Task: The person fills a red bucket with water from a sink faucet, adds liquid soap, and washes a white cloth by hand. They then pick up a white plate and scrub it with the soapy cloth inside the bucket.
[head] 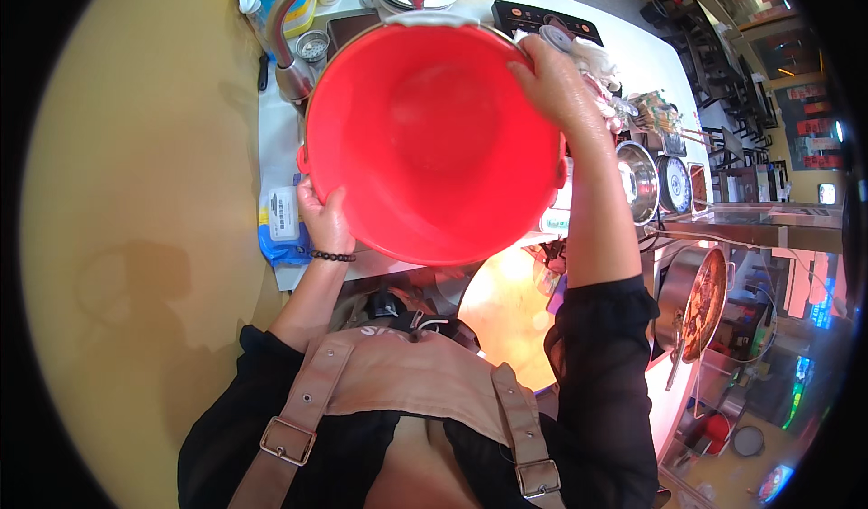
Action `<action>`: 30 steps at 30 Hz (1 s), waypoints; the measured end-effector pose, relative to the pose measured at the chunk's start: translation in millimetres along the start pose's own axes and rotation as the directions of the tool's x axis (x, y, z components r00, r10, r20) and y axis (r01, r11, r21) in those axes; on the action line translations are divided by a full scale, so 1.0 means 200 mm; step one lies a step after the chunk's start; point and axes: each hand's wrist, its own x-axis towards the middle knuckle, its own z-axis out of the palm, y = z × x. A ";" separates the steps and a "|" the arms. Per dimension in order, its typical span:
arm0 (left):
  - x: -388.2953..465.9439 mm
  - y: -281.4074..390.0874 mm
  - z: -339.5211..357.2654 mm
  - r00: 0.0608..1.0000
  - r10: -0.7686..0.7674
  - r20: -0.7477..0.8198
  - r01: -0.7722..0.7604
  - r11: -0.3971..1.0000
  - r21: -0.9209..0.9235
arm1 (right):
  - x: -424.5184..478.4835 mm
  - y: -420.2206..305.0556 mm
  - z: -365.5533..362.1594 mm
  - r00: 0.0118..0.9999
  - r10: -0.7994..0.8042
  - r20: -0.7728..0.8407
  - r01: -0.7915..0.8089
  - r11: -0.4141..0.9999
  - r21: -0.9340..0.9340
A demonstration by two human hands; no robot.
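A large red plastic bucket [441, 143] is lifted over the white counter, its open mouth towards me and its inside looking empty. My left hand [329, 217], with a dark bead bracelet above it, grips the lower left rim, thumb inside. At the upper right my right hand [553, 78] holds the rim from the outer side, its skin looking wet. The curved metal faucet [291, 34] rises just left of the bucket and reaches over its top edge. Whatever lies directly behind the bucket is hidden.
A yellow jug [298, 0], a pack of wipes [283, 214] and a black induction cooker [546, 24] are on the counter. To the right are a steel bowl [636, 183], stacked plates [675, 183] and a big pot of food [702, 305]. A wall [156, 170] bounds the left.
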 end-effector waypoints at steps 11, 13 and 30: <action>0.22 0.02 0.04 0.952 -0.284 0.116 0.283 0.959 0.031 | 0.11 0.51 0.63 0.979 0.202 -0.007 -0.199 0.969 0.148; 0.29 -0.06 0.04 0.951 -0.281 0.128 0.277 0.959 0.054 | 0.10 0.55 0.70 0.966 0.252 -0.054 -0.242 0.960 0.143; 0.68 -0.36 0.07 0.988 -0.145 0.056 0.123 0.948 0.293 | 0.04 0.62 0.85 0.949 0.313 0.046 -0.312 0.949 -0.038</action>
